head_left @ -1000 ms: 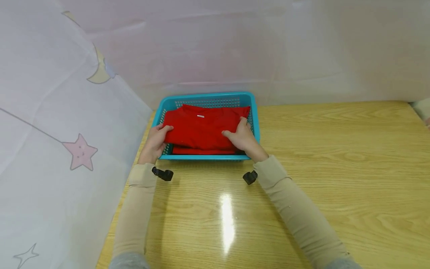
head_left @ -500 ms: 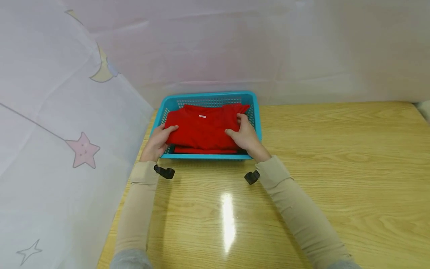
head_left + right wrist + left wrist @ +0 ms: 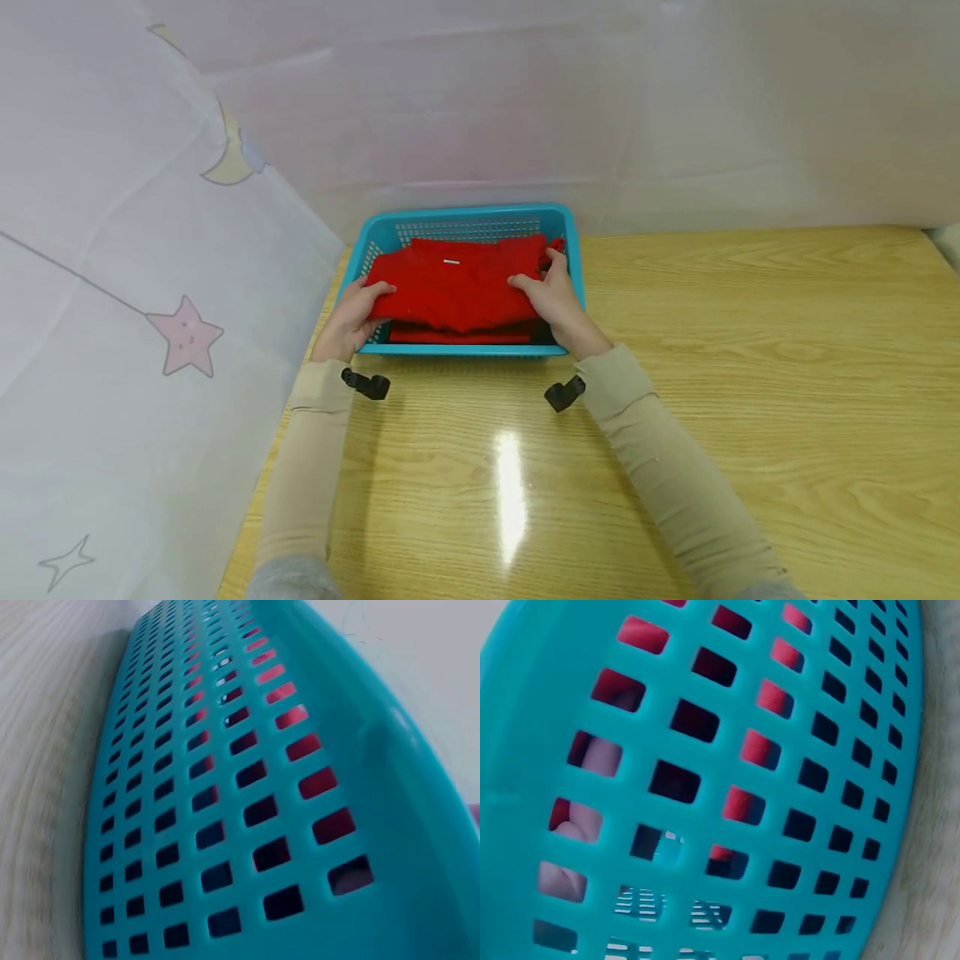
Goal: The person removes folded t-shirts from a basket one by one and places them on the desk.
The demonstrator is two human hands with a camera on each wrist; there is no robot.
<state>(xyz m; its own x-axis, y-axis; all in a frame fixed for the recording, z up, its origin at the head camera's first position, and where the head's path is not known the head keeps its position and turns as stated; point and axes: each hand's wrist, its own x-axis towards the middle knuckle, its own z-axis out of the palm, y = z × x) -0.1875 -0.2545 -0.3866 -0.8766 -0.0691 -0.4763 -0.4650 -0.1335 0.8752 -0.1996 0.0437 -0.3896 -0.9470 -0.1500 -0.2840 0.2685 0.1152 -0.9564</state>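
Observation:
A folded red shirt with a small white neck label lies over the inside of a blue plastic basket. At the shirt's left end, my left hand grips it, thumb on top and the other fingers mostly underneath. Through the holes of the basket in the left wrist view, a bit of the fingers shows beside red cloth. My right hand holds the right end, its thumb over the cloth. Below the shirt's near edge, more folded red cloth lies in the basket.
The basket stands on a wood-grain table, close to the pale curtain at the back. Another printed curtain hangs along the left side. Small black wrist cameras sit by both cuffs.
The right hand first moved in over the shirt's right end, then shifted slightly right. That end of the cloth is now bunched near the fingers. The left hand keeps its grip.

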